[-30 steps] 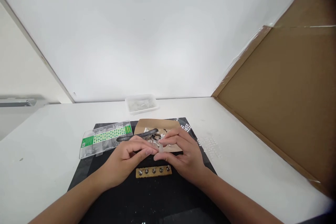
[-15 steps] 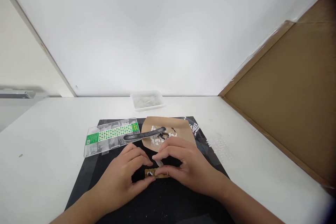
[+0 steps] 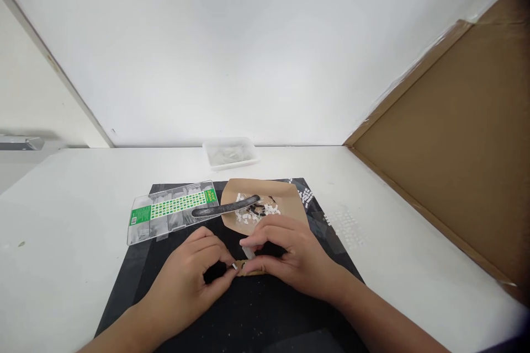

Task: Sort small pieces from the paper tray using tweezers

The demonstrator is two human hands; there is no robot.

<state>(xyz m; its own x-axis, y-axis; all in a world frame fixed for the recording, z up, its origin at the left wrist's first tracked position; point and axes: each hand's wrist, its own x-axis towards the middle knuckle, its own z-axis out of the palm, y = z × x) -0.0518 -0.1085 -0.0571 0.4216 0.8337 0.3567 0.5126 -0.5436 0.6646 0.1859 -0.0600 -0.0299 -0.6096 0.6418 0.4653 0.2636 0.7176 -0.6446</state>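
My left hand (image 3: pixel 196 267) is closed, thumb and forefinger pinching a small shiny pale piece (image 3: pixel 234 266) at the left end of a short brown strip (image 3: pixel 257 272). My right hand (image 3: pixel 285 248) is closed too, its thumb resting over the strip and partly hiding it. Between its fingers stands a translucent whitish piece that looks like a false nail tip (image 3: pixel 248 252). The strip lies on a black mat (image 3: pixel 248 314). A dark curved nail file (image 3: pixel 226 208) bridges a clear compartment box (image 3: pixel 141 231) and a brown paper tray (image 3: pixel 287 198) just beyond my hands.
White scraps lie inside the paper tray. Small white stickers (image 3: pixel 306 196) dot the mat's right edge, with paler ones (image 3: pixel 345 226) on the white table (image 3: pixel 397 220). A translucent plastic tub (image 3: pixel 231 154) stands by the back wall. A cardboard panel (image 3: pixel 447 138) leans at the right.
My left thumb and forefinger have come together on the small shiny piece, which lay on the strip before. My right hand keeps nearly the same pose. The view has shifted slightly.
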